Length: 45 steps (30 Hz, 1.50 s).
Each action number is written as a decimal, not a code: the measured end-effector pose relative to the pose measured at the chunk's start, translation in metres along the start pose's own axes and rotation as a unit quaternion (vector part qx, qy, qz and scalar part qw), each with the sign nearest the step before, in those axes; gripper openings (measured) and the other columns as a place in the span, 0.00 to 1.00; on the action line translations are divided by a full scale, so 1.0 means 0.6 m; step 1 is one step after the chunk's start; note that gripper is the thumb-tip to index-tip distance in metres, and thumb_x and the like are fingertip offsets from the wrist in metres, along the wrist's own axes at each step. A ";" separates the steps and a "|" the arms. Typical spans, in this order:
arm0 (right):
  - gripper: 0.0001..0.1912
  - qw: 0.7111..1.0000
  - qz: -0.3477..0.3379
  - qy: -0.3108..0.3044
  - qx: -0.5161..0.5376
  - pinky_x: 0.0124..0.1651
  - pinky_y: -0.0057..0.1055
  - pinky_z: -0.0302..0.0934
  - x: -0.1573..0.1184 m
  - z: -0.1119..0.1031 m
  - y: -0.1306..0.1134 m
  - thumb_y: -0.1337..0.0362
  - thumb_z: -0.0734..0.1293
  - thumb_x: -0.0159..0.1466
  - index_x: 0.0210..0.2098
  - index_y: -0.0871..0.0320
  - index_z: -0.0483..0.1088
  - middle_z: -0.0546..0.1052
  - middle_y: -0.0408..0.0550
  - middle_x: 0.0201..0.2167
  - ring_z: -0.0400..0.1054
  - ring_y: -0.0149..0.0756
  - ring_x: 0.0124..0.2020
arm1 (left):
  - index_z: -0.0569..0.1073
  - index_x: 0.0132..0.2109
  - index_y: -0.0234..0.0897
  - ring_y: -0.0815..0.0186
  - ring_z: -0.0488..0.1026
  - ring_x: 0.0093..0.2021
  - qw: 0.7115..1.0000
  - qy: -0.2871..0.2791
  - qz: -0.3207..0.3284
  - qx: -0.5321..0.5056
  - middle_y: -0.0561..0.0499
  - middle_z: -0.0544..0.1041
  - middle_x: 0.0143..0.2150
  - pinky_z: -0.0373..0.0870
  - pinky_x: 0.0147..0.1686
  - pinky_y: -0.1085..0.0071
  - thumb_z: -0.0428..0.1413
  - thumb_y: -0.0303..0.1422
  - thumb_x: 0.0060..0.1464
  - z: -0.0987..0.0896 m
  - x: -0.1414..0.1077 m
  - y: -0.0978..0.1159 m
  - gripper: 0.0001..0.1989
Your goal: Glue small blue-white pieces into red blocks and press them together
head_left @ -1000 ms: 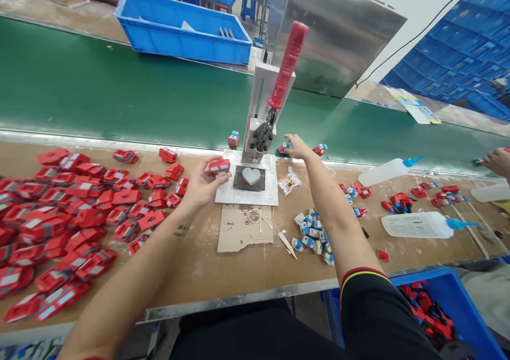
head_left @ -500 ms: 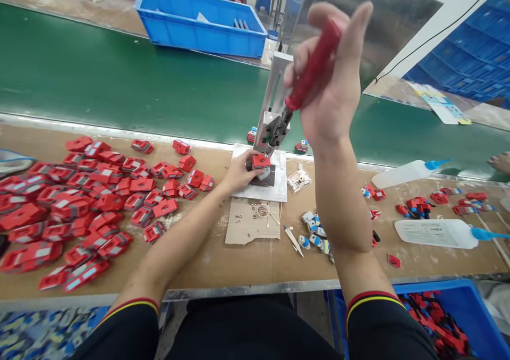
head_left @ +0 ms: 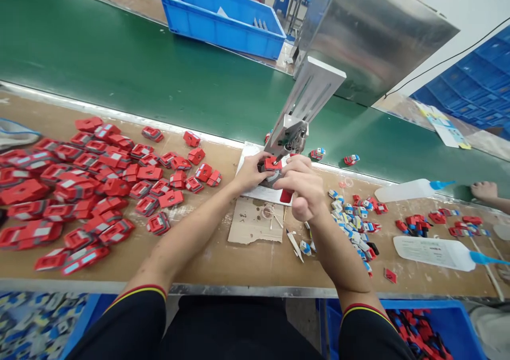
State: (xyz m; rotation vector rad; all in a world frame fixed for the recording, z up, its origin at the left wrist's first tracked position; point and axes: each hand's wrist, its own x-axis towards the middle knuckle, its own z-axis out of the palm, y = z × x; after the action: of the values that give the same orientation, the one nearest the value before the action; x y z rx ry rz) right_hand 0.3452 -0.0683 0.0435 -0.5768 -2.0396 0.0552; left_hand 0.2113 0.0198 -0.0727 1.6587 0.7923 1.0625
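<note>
We see bright, fairly even light over the worktop (head_left: 203, 261), with only soft shadows along its front edge. Pale sheen streaks the green belt (head_left: 131, 78) beyond the far edge, and the metal cabinet (head_left: 394, 41) behind it throws back hazy glare. Wide-angle stretch pulls at the blue bin (head_left: 458, 317) below the worktop's right front corner. Print on the bottle (head_left: 434, 252) near that corner is too soft for us to read.

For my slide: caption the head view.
Left hand holds red plastic part under silver metal press, right hand on its red handle.
</note>
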 end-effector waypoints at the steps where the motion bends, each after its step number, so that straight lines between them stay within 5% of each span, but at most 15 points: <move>1: 0.24 0.999 -0.013 -0.013 -0.037 0.49 0.46 0.62 -0.011 0.005 0.004 0.47 0.54 0.78 0.40 0.50 0.75 0.72 0.41 0.24 0.66 0.37 0.29 | 0.77 0.50 0.35 0.61 0.82 0.44 1.000 0.002 -0.001 0.006 0.49 0.85 0.45 0.78 0.49 0.64 0.66 0.30 0.49 0.001 0.001 -0.002 0.20; 5: 0.07 0.975 -0.012 -0.067 -0.209 0.57 0.48 0.59 -0.062 0.042 0.030 0.57 0.67 0.72 0.46 0.46 0.77 0.83 0.41 0.36 0.68 0.38 0.34 | 0.78 0.49 0.37 0.61 0.81 0.43 0.999 0.018 -0.002 0.050 0.52 0.85 0.42 0.76 0.52 0.63 0.64 0.29 0.49 0.004 0.003 -0.012 0.18; 8: 0.08 0.944 -0.054 -0.072 -0.317 0.52 0.43 0.61 -0.087 0.071 0.051 0.64 0.70 0.69 0.32 0.47 0.76 0.78 0.37 0.24 0.67 0.36 0.31 | 0.79 0.53 0.36 0.58 0.82 0.47 0.996 0.014 -0.006 0.084 0.49 0.86 0.45 0.74 0.57 0.59 0.64 0.29 0.50 0.008 -0.002 -0.016 0.21; 12: 0.12 0.963 -0.082 -0.062 -0.249 0.51 0.41 0.62 -0.077 0.059 0.043 0.66 0.70 0.69 0.28 0.51 0.73 0.77 0.38 0.23 0.69 0.33 0.30 | 0.71 0.66 0.33 0.52 0.80 0.59 0.991 -0.028 0.016 0.127 0.39 0.83 0.59 0.70 0.65 0.52 0.63 0.30 0.55 -0.005 -0.017 -0.007 0.31; 15: 0.07 0.986 -0.048 -0.055 -0.147 0.45 0.40 0.66 -0.066 0.014 0.009 0.67 0.69 0.69 0.34 0.52 0.75 0.78 0.41 0.26 0.70 0.34 0.29 | 0.69 0.69 0.34 0.50 0.75 0.66 0.982 -0.014 0.050 0.182 0.37 0.77 0.66 0.68 0.68 0.52 0.61 0.31 0.57 -0.061 -0.037 0.016 0.32; 19: 0.06 0.990 0.070 -0.051 -0.108 0.34 0.36 0.66 -0.097 -0.044 -0.034 0.69 0.67 0.70 0.38 0.53 0.76 0.78 0.44 0.27 0.71 0.36 0.28 | 0.75 0.63 0.36 0.49 0.75 0.65 0.940 -0.028 0.002 0.341 0.39 0.79 0.64 0.66 0.68 0.47 0.53 0.32 0.63 -0.188 -0.073 0.050 0.23; 22: 0.06 0.955 0.219 -0.140 -0.143 0.39 0.37 0.72 -0.143 -0.061 -0.042 0.62 0.69 0.71 0.46 0.53 0.77 0.82 0.50 0.37 0.77 0.42 0.38 | 0.75 0.64 0.38 0.40 0.67 0.72 0.880 -0.113 -0.116 0.446 0.37 0.76 0.67 0.60 0.69 0.39 0.54 0.39 0.63 -0.264 -0.096 0.057 0.25; 25: 0.17 0.913 0.309 -0.225 -0.140 0.45 0.42 0.75 -0.181 -0.054 -0.035 0.52 0.70 0.70 0.53 0.54 0.76 0.82 0.56 0.45 0.79 0.48 0.45 | 0.77 0.61 0.41 0.39 0.59 0.76 0.856 -0.182 -0.126 0.467 0.38 0.76 0.67 0.54 0.71 0.36 0.56 0.39 0.62 -0.290 -0.107 0.039 0.22; 28: 0.10 0.915 0.312 -0.243 -0.084 0.43 0.39 0.75 -0.198 -0.039 -0.025 0.59 0.70 0.71 0.48 0.54 0.78 0.83 0.52 0.39 0.79 0.43 0.39 | 0.81 0.50 0.43 0.39 0.67 0.70 0.885 -0.131 -0.060 0.442 0.40 0.82 0.56 0.54 0.70 0.35 0.60 0.35 0.56 -0.286 -0.107 0.012 0.15; 31: 0.07 0.928 0.291 -0.222 -0.061 0.40 0.34 0.73 -0.198 -0.021 -0.019 0.67 0.67 0.71 0.40 0.54 0.79 0.82 0.49 0.34 0.78 0.39 0.35 | 0.83 0.42 0.46 0.46 0.76 0.54 0.939 -0.005 0.027 0.344 0.46 0.82 0.46 0.59 0.68 0.38 0.64 0.34 0.53 -0.276 -0.105 0.007 0.08; 34: 0.09 0.937 0.279 -0.194 -0.076 0.42 0.34 0.72 -0.193 0.001 -0.017 0.68 0.66 0.72 0.39 0.54 0.80 0.82 0.50 0.36 0.78 0.39 0.37 | 0.83 0.46 0.48 0.56 0.75 0.48 0.972 0.154 0.094 0.151 0.50 0.81 0.48 0.74 0.59 0.49 0.67 0.40 0.57 -0.249 -0.111 0.029 0.10; 36: 0.10 0.943 0.268 -0.179 -0.087 0.44 0.35 0.72 -0.192 0.015 -0.017 0.67 0.66 0.72 0.40 0.54 0.80 0.83 0.51 0.37 0.77 0.40 0.40 | 0.79 0.53 0.50 0.60 0.77 0.46 0.974 0.212 0.075 -0.006 0.52 0.80 0.50 0.80 0.47 0.59 0.66 0.45 0.61 -0.214 -0.121 0.048 0.15; 40: 0.08 0.944 0.273 -0.172 -0.068 0.44 0.36 0.72 -0.197 0.031 -0.021 0.66 0.66 0.72 0.41 0.53 0.79 0.83 0.50 0.36 0.76 0.41 0.40 | 0.76 0.56 0.49 0.60 0.82 0.40 0.973 0.153 -0.039 -0.170 0.48 0.81 0.46 0.79 0.32 0.66 0.63 0.48 0.62 -0.128 -0.146 0.062 0.19; 45: 0.05 0.944 0.288 -0.159 -0.023 0.43 0.34 0.71 -0.208 0.028 -0.023 0.66 0.70 0.70 0.39 0.53 0.79 0.84 0.47 0.34 0.76 0.39 0.38 | 0.76 0.59 0.42 0.61 0.82 0.40 0.985 0.077 -0.081 -0.133 0.46 0.82 0.46 0.82 0.40 0.65 0.72 0.48 0.51 -0.065 -0.168 0.050 0.31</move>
State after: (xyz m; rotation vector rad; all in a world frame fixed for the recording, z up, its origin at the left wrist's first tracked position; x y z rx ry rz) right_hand 0.3770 -0.1294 -0.0625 -1.2460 -2.1133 0.4765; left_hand 0.1350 -0.0626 -0.0670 1.2782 0.8305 1.1363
